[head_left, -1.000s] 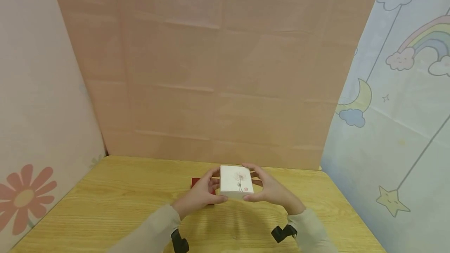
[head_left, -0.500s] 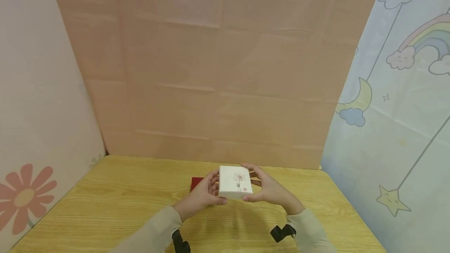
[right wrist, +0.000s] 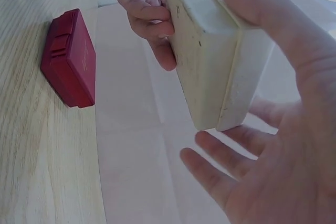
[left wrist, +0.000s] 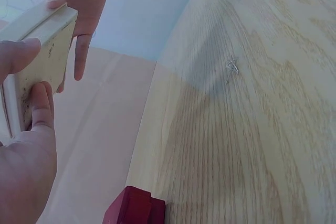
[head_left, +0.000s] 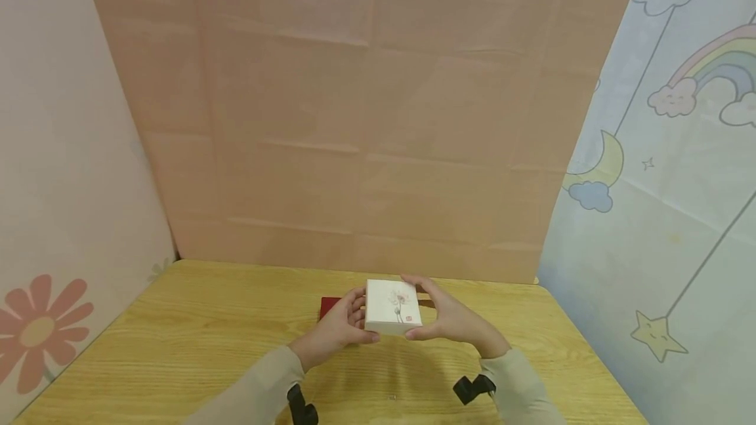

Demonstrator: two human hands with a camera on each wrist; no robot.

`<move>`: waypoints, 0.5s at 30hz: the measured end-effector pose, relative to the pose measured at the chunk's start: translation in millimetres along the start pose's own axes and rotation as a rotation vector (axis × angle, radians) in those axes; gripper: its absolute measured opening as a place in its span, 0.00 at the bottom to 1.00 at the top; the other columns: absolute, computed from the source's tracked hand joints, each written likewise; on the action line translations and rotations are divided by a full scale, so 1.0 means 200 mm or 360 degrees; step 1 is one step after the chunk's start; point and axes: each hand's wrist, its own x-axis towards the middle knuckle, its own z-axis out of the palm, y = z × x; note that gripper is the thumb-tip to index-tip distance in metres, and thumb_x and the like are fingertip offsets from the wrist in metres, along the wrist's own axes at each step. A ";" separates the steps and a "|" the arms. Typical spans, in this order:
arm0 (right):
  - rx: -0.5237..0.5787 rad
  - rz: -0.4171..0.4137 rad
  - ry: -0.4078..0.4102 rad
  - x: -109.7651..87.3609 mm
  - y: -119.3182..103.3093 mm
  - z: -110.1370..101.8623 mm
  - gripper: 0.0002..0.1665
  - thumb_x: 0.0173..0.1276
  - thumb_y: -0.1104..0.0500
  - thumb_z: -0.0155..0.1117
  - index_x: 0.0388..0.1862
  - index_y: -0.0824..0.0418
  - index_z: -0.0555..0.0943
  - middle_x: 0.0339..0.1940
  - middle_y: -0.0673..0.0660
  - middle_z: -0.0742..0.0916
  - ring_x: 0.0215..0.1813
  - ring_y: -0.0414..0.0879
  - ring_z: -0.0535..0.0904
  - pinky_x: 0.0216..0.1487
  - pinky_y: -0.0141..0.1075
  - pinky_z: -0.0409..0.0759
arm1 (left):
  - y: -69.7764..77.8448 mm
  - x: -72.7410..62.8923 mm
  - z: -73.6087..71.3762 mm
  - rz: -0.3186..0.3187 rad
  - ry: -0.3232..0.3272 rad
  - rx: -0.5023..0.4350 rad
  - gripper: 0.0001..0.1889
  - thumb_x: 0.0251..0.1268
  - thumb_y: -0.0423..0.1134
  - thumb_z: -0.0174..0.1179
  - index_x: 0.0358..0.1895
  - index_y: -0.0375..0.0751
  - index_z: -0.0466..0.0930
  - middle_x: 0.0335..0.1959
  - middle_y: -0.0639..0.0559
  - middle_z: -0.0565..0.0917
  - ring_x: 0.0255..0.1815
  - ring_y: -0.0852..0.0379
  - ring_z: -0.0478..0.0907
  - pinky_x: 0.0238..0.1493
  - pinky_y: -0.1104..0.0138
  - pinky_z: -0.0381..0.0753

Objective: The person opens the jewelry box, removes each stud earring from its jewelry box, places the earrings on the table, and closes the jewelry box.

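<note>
1. Slightly farther left than a second ago, the white square hard-sided box [head_left: 384,307] sits at lower centre, with less of the dark-red box [head_left: 329,306] showing behind the left hand [head_left: 333,330].
2. Its top bears a pale pink flower and small red mark; a seam rings its sides, dark specks dot its underside.
3. Left thumb and fingers pinch one side; the right hand [head_left: 451,320] pinches the other, some fingers extended.
</note>
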 end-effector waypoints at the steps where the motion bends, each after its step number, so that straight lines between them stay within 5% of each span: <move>1: -0.0002 -0.0016 -0.0002 0.00 0.00 0.00 0.57 0.53 0.53 0.77 0.76 0.56 0.54 0.74 0.59 0.62 0.71 0.59 0.61 0.67 0.62 0.62 | 0.00 0.00 0.00 0.0001 -0.0003 -0.0005 0.48 0.56 0.25 0.66 0.75 0.35 0.43 0.70 0.38 0.62 0.65 0.49 0.70 0.58 0.65 0.77; 7: -0.0105 -0.0138 0.0005 0.01 -0.01 0.01 0.54 0.52 0.52 0.78 0.74 0.51 0.59 0.73 0.53 0.64 0.71 0.53 0.60 0.69 0.62 0.59 | 0.00 0.00 0.00 0.0008 -0.0032 -0.0044 0.47 0.57 0.23 0.64 0.75 0.36 0.43 0.70 0.38 0.62 0.66 0.49 0.69 0.58 0.66 0.77; 15: -0.0196 -0.0156 0.0036 0.01 -0.02 0.01 0.48 0.52 0.48 0.77 0.70 0.48 0.66 0.70 0.50 0.68 0.68 0.50 0.63 0.65 0.50 0.68 | 0.00 0.01 0.00 -0.0001 -0.0041 -0.0030 0.48 0.56 0.25 0.66 0.75 0.36 0.44 0.69 0.39 0.63 0.65 0.50 0.70 0.58 0.66 0.77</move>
